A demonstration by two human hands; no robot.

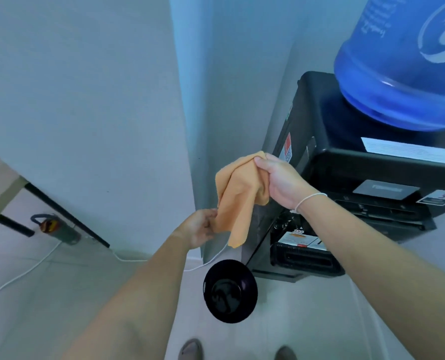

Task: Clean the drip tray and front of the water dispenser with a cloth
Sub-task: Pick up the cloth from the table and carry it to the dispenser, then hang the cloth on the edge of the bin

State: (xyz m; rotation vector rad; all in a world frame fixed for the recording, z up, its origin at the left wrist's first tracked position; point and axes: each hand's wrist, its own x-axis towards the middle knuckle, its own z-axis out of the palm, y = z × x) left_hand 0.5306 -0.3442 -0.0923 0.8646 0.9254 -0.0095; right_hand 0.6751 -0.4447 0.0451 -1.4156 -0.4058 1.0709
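Observation:
An orange cloth (235, 196) hangs in the air in front of the black water dispenser (346, 167). My right hand (278, 180) grips its top corner. My left hand (202, 227) pinches its lower left edge. The dispenser stands at the right with a blue water bottle (401, 61) on top. Its black slotted drip tray (304, 258) sits low on the front, below the taps, partly hidden by my right forearm.
A round black bin (230, 291) stands on the floor just left of the dispenser's base. A white cable (34, 268) runs along the floor by the wall. A grey bottle (57, 229) stands under a table edge at the left. My shoes show at the bottom.

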